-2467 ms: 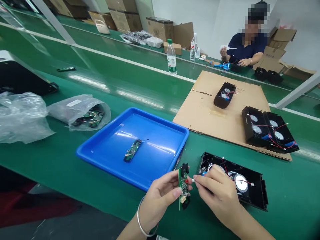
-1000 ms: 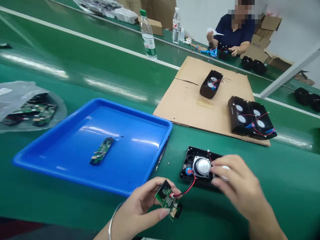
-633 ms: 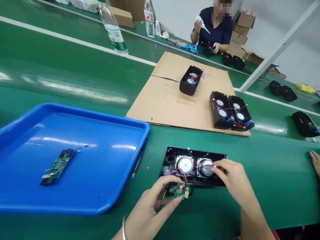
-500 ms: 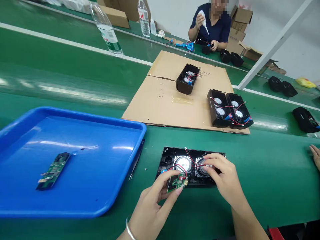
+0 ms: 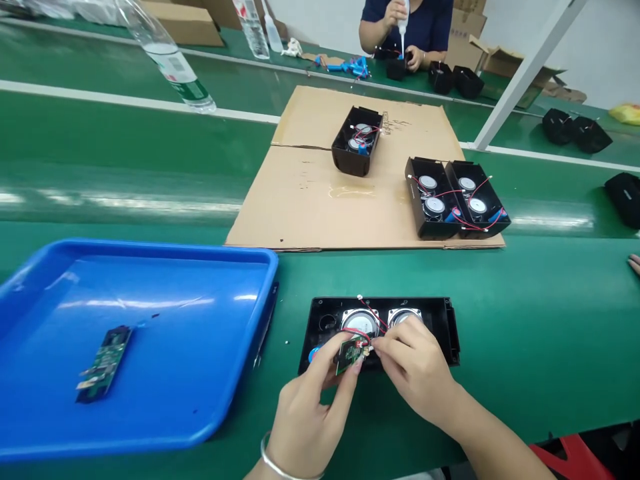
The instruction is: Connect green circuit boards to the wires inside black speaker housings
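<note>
Nearby, blue tray (image 5: 250,267) sits just beside speaker housing (image 5: 440,320).

No legible txt anywhere; water bottle (image 5: 173,63) label too blurred to read

Left hand (image 5: 307,410): bare, no glove, no ring visible. Thin plain silver bangle (image 5: 280,463) round left wrist, smooth metal, catches light, loose fit; lower part cut off by frame edge. Fingernails on left hand trimmed moderately long, unpainted as far as visible. Right hand (image 5: 415,370): bare, no glove, no ring, no watch or band seen. Right forearm bare up to frame edge, right of bangle; no sleeve in view on either arm.
</note>
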A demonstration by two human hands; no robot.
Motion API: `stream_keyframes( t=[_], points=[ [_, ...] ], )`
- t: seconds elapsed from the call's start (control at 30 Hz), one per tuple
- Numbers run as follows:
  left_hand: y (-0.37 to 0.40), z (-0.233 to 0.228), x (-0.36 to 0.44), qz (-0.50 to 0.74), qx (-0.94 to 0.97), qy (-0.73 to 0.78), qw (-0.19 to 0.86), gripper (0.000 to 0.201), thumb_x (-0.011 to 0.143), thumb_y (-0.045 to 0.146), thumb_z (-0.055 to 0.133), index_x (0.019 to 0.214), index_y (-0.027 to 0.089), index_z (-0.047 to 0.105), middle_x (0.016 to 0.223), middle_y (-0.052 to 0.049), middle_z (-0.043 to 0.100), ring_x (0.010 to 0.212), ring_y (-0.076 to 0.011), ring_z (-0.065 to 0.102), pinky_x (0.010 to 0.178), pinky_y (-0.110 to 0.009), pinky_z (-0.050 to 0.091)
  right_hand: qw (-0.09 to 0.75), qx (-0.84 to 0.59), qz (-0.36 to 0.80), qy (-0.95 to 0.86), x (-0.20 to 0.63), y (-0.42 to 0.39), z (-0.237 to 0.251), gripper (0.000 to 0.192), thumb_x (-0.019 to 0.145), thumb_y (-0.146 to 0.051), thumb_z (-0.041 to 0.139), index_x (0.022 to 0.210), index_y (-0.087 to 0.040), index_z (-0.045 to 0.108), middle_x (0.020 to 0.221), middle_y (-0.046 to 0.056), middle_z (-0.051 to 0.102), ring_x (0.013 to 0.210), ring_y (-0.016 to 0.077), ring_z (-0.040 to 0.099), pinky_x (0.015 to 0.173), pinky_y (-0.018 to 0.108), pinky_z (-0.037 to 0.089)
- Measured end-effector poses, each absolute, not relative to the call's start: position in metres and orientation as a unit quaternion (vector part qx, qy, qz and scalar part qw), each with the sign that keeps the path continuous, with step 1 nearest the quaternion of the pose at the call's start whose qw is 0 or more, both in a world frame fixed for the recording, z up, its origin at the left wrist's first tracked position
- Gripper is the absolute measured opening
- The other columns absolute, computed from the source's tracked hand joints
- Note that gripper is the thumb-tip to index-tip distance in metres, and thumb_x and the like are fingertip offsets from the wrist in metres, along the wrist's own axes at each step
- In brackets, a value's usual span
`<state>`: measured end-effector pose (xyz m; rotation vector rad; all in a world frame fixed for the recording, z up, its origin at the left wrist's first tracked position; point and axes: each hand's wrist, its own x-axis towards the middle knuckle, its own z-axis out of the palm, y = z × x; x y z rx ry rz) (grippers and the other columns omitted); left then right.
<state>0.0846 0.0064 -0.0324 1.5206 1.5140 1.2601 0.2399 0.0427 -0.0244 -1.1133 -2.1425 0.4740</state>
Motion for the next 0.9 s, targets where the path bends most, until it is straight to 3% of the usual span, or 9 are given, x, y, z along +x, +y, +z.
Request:
stream_keyframes(
  t=[0.23, 0.37, 0.67, 0.9],
  points=[
    [0.011, -0.031, 0.08, 0.406, 0.695, 0.55, 0.225, 0.027, 0.088, 0.02, 0.051, 0.115, 0.022, 0.054, 0.091, -0.001, 0.074, 0.074, -0.0165, 0.073, 0.062, -0.019, 0.059, 0.301, -0.408, 0.066, -0.859, 0.236, 0.04, -0.027, 0.026, 0.091, -0.007, 0.041, 0.079, -0.01, 0.064, 0.062, 0.004, 0.053, 0.057, 0.015, 0.037, 0.048, 0.028, 0.031],
    [0.012, -0.029, 0.082, 0.369, 0.713, 0.558, 0.209, 0.029, 0.089, 0.018, 0.049, 0.117, 0.022, 0.05, 0.097, -0.004, 0.073, 0.076, -0.0169, 0.072, 0.067, -0.022, 0.059, 0.299, -0.409, 0.03, -0.862, 0.233, 0.038, -0.028, 0.027, 0.091, -0.007, 0.04, 0.081, -0.01, 0.065, 0.059, 0.004, 0.052, 0.055, 0.0156, 0.038, 0.046, 0.029, 0.03],
    [0.02, -0.019, 0.07, 0.39, 0.74, 0.495, 0.233, 0.024, 0.087, 0.01, 0.044, 0.107, 0.022, 0.049, 0.085, -0.002, 0.071, 0.073, -0.0142, 0.07, 0.067, -0.019, 0.056, 0.349, -0.437, 0.248, -0.791, 0.239, 0.041, -0.019, 0.02, 0.095, -0.023, 0.046, 0.084, -0.015, 0.061, 0.073, 0.003, 0.06, 0.068, 0.0139, 0.054, 0.06, 0.025, 0.047],
    [0.02, -0.023, 0.062, 0.376, 0.766, 0.451, 0.262, 0.027, 0.087, 0.009, 0.043, 0.11, 0.023, 0.049, 0.09, -0.003, 0.07, 0.081, -0.0145, 0.069, 0.074, -0.021, 0.054, 0.335, -0.422, 0.287, -0.792, 0.243, 0.044, -0.02, 0.024, 0.096, -0.031, 0.044, 0.105, -0.016, 0.06, 0.078, 0.004, 0.061, 0.069, 0.0141, 0.057, 0.059, 0.025, 0.049]
  ],
)
